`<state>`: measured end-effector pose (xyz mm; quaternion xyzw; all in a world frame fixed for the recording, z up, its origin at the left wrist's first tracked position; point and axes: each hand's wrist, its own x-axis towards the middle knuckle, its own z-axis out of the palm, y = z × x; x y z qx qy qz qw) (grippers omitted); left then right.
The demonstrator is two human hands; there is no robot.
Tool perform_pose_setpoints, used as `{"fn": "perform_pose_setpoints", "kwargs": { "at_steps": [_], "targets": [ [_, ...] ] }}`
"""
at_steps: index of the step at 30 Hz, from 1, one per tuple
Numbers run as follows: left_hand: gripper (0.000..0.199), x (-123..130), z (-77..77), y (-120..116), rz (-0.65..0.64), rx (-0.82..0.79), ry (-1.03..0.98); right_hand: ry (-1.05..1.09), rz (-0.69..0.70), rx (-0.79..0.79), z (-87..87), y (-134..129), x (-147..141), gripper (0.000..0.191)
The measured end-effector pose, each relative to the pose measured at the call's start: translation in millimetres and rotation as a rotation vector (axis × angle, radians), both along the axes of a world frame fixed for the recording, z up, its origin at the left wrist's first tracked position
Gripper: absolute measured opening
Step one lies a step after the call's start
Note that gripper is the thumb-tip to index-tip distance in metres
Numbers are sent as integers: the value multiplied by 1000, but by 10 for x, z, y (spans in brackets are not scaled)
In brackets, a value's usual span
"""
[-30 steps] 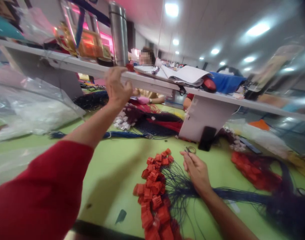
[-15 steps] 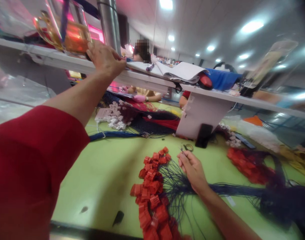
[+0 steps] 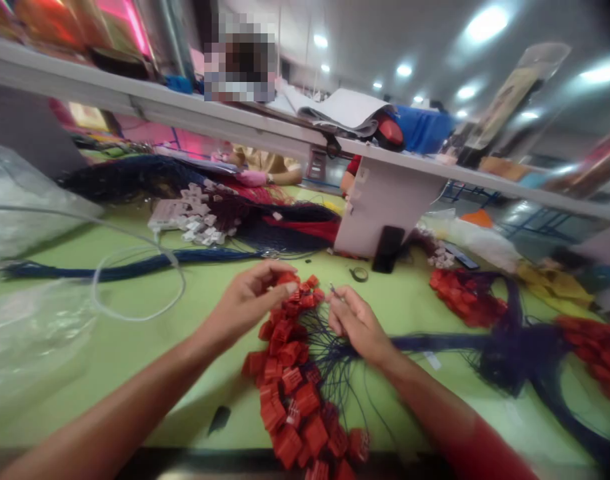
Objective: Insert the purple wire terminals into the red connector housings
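Note:
My left hand (image 3: pixel 252 297) is closed around a red plastic connector (image 3: pixel 287 278), partly hidden by the fingers, at the far end of a heap of red connectors (image 3: pixel 285 380). To its right, my right hand (image 3: pixel 357 320) pinches the end of a thin dark wire (image 3: pixel 333 288) between thumb and fingers. The wire tip points up toward the left hand, a short gap away. Many dark blue wires (image 3: pixel 335 353) fan out from the heap. They gather into a bundle (image 3: pixel 439 343) running right beneath my right wrist.
A white shelf (image 3: pixel 265 123) crosses above the green table (image 3: pixel 149 360). A black phone (image 3: pixel 389 248) leans by its support, near a tape roll (image 3: pixel 359 274). White connectors (image 3: pixel 205 217) lie behind, more red ones (image 3: pixel 467 297) at right. A person in pink gloves (image 3: pixel 252 177) sits opposite.
My left hand has come down from the shelf to the red connectors and now holds one. My right hand still pinches the wire. The view has tilted down and shifted.

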<state>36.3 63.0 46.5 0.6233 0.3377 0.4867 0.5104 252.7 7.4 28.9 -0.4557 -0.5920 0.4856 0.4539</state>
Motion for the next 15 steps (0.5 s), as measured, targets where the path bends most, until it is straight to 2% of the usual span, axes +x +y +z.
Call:
{"fn": "perform_pose_setpoints", "kwargs": {
  "at_steps": [3,10,15],
  "targets": [
    [31,145,-181,-131,-42,-58,-20,-5,-5,-17,-7,2,2,39],
    [32,193,-302,-158,-26,29,-32,-48,-26,20,32,11,23,40],
    [34,232,-377,-225,-38,-52,-100,-64,-129,9,67,-18,2,36]
  ]
}}
